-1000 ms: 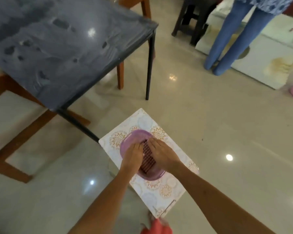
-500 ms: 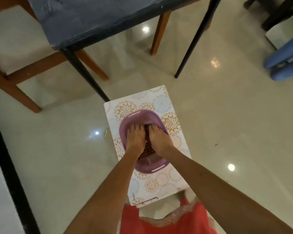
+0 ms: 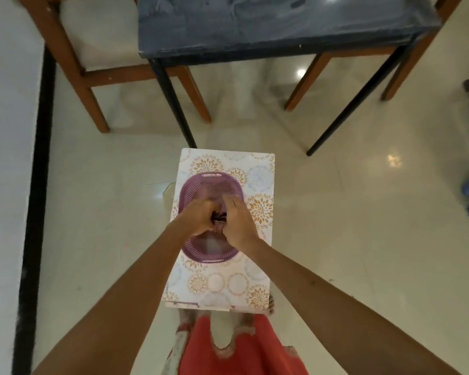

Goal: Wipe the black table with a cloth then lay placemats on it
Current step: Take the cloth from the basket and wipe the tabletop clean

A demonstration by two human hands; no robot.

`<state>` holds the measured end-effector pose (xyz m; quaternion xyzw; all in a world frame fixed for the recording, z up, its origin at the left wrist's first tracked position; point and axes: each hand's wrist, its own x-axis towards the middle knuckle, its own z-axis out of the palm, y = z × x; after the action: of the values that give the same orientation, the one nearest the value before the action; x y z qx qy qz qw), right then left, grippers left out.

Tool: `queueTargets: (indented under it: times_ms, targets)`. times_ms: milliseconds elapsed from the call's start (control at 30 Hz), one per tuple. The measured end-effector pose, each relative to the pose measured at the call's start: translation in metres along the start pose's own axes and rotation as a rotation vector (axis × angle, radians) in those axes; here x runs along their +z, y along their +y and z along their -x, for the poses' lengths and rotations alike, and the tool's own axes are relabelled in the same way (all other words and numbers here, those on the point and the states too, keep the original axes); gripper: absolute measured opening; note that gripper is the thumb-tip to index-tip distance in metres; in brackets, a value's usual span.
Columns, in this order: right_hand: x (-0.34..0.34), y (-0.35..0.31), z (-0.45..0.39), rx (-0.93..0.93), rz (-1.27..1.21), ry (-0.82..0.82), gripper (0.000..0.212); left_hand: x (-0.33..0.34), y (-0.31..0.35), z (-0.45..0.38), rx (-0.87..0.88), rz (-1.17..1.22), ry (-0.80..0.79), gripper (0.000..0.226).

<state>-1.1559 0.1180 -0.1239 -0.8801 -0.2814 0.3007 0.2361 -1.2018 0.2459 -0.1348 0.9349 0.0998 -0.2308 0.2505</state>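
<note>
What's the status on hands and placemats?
Left hand and right hand both grip the rolled placemats over the purple basket. Black table bare. Nothing blocking.

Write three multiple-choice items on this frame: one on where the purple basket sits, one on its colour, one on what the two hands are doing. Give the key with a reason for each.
1. Where does the basket sit?
A. On the black table
B. On a floral-patterned board
C. On a chair seat

2. What colour is the basket?
A. Purple
B. Green
C. White

3. What are the left hand and right hand doing?
A. Hanging idle at the sides
B. Lying flat on the table
C. Gripping a dark bundle between them over the basket

Key:
1 B: the floral-patterned board shows on every side of the basket, and the black table stands farther off.
2 A: its perforated wall and rim are purple.
3 C: the fingers of both hands curl round the dark bundle, probably placemats, over the basket's middle.
</note>
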Motion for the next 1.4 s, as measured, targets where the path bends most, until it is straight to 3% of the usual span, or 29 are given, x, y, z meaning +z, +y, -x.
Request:
queueTargets:
  times_ms: [167,333,400,533,833,1033,1400]
  targets:
    - [-0.039,-0.013,0.015,0.023,-0.316,-0.071,0.060,-0.059,0.037,0.037,-0.037,0.143,0.006,0.037]
    - [-0.081,-0.010,0.024,0.145,-0.830,-0.106,0.066,-0.100,0.064,0.058,-0.091,0.251,0.119,0.026]
    - [-0.097,-0.009,0.028,0.174,-0.969,-0.072,0.059,-0.106,0.074,0.060,-0.103,0.344,0.186,0.021]
    - [-0.128,-0.011,0.033,0.126,-0.983,-0.055,0.033,-0.113,0.102,0.060,-0.092,0.437,0.331,0.012]
    - [-0.221,-0.009,0.020,0.011,-1.016,0.067,0.008,-0.163,0.164,0.019,-0.050,0.561,0.592,0.014]
    - [-0.293,0.003,-0.051,-0.030,-1.013,0.011,0.026,-0.229,0.182,-0.063,-0.083,0.625,0.694,0.016]
    - [-0.394,-0.014,-0.201,0.066,-1.293,-0.044,0.031,-0.323,0.173,-0.190,-0.333,0.892,0.936,0.019]
